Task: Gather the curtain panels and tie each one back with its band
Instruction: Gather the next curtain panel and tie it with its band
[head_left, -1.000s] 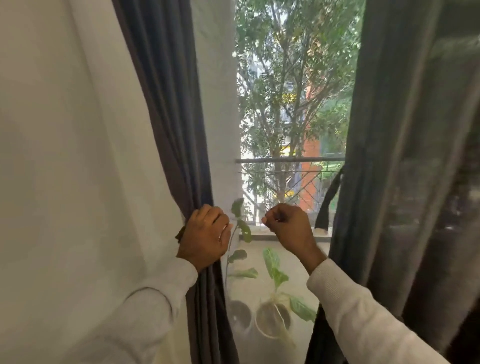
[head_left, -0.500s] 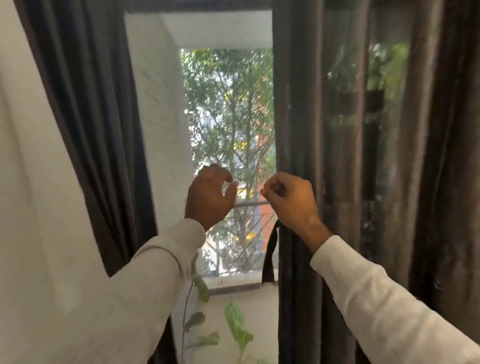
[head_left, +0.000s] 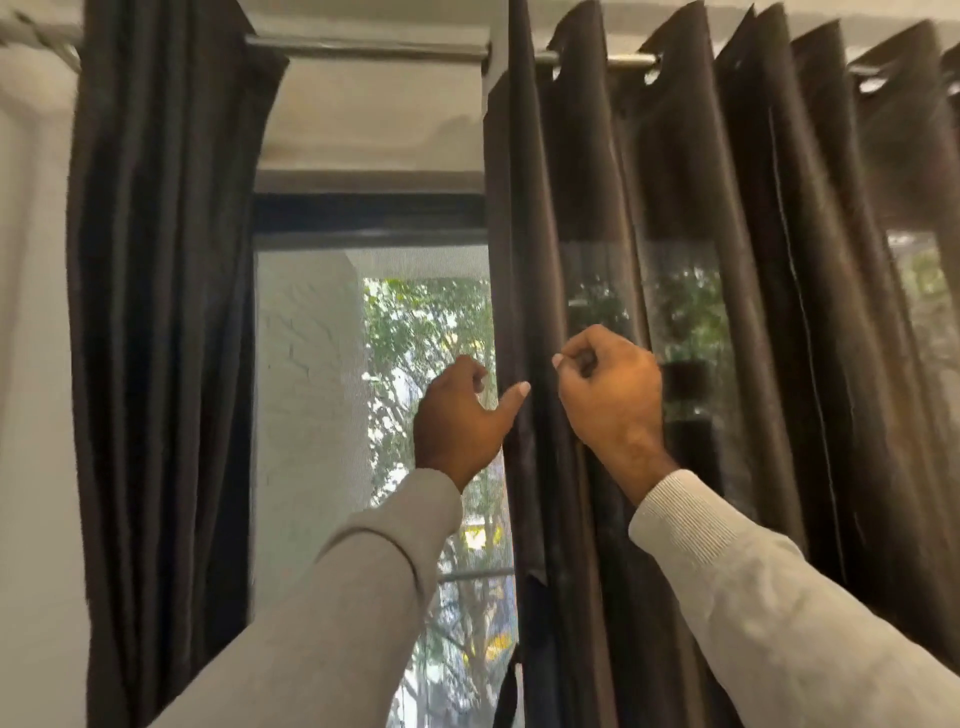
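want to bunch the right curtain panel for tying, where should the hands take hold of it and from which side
Probably the right curtain panel is best taken at its free inner edge, where the left hand and right hand are. Come from the window-gap side and sweep rightward: the folds hang vertically from the rod, so they should stack.
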